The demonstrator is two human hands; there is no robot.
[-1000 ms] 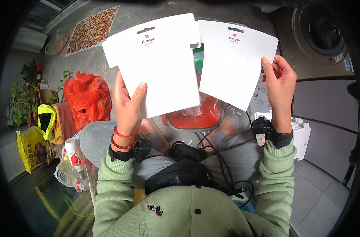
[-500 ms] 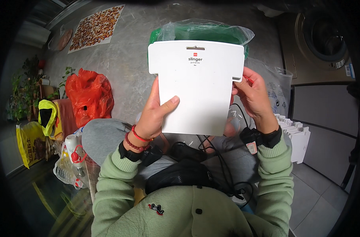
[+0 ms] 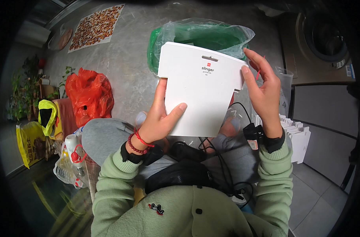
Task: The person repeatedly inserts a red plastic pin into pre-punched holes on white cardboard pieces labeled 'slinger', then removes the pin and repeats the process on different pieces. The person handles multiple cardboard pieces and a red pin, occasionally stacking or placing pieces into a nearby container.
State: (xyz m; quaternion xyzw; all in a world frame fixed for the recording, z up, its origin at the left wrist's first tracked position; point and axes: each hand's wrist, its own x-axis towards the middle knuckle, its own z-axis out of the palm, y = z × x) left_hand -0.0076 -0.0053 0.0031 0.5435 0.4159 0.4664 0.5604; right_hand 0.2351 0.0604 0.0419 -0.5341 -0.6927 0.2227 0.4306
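A white T-shaped card (image 3: 201, 89) with a hanging slot near its top is held up in front of me. My left hand (image 3: 160, 118) grips its lower left edge, thumb across the front. My right hand (image 3: 263, 89) rests against the card's right shoulder with the fingers spread, and a thin red strip sticks out between them. Behind the card stands a bin lined with a green plastic bag (image 3: 188, 37).
A red plastic bag (image 3: 89, 96) lies on the grey floor to the left, with yellow bags (image 3: 31, 134) and bottles beyond it. A stack of white cards (image 3: 296, 134) stands at the right. Black cables (image 3: 219, 158) run across my lap.
A second ago each hand held a separate white card, spread apart. The two were brought together in front of me, and now the card is tilted slightly to the right.
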